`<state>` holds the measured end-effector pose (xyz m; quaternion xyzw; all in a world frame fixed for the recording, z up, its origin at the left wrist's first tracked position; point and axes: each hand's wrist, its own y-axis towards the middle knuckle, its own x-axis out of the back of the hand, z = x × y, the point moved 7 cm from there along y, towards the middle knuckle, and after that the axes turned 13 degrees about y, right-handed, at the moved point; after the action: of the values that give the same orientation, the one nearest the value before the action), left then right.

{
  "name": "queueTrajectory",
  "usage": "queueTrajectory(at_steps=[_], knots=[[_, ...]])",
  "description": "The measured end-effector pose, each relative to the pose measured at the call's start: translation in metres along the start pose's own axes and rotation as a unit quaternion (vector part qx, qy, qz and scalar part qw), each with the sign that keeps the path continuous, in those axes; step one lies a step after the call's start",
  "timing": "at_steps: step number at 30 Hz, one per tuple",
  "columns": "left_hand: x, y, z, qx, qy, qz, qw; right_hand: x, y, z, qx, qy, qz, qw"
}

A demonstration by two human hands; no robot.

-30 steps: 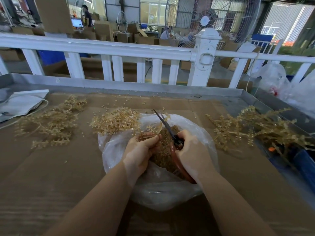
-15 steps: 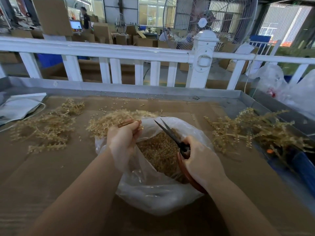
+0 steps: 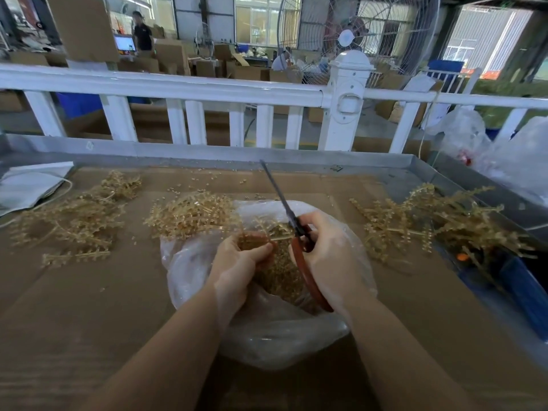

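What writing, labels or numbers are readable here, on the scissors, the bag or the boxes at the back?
No text is readable anywhere.
Monitor at the back: lit, but too small and blurred.
Scissors in the right hand, sprig in the left hand, plastic bag: no marking shows.
Cardboard boxes: no legible print.

Plastic bag (image 3: 275, 345) at the centre of a cardboard-lined table (image 3: 89, 321), before a railing (image 3: 178, 87).
Over the bag's mouth, left hand (image 3: 237, 268) with a sprig (image 3: 264, 229), right hand (image 3: 332, 259) beside it with scissors (image 3: 284, 206), blades pointing away. Left pile (image 3: 74, 221) far left, middle pile (image 3: 192, 215) touching the bag's far-left edge, right pile (image 3: 430, 226) well right. Beyond the railing, a fan (image 3: 355, 34).
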<state>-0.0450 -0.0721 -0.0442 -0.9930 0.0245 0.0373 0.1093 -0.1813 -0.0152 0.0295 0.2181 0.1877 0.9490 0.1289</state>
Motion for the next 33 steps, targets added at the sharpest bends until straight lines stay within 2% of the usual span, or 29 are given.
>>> queueTrajectory(at_steps=[2, 9, 14, 22, 33], knots=[[-0.001, -0.002, -0.001, 0.000, 0.003, 0.024, 1.000, -0.010, 0.001, -0.008, -0.013, 0.005, 0.013, 1.000], [-0.006, -0.009, -0.004, -0.036, 0.066, 0.065, 0.995, -0.019, 0.004, -0.021, -0.016, -0.022, -0.015, 1.000], [-0.007, -0.009, -0.006, -0.045, 0.093, 0.064, 0.993, -0.020, 0.001, -0.017, 0.005, -0.055, -0.012, 0.998], [-0.007, -0.009, -0.005, -0.054, 0.111, 0.055, 0.991, -0.018, -0.005, -0.012, 0.044, -0.045, -0.035, 0.997], [-0.008, -0.009, -0.011, -0.084, 0.139, 0.045, 0.986, -0.016, -0.001, -0.020, 0.016, 0.019, -0.059, 0.998]])
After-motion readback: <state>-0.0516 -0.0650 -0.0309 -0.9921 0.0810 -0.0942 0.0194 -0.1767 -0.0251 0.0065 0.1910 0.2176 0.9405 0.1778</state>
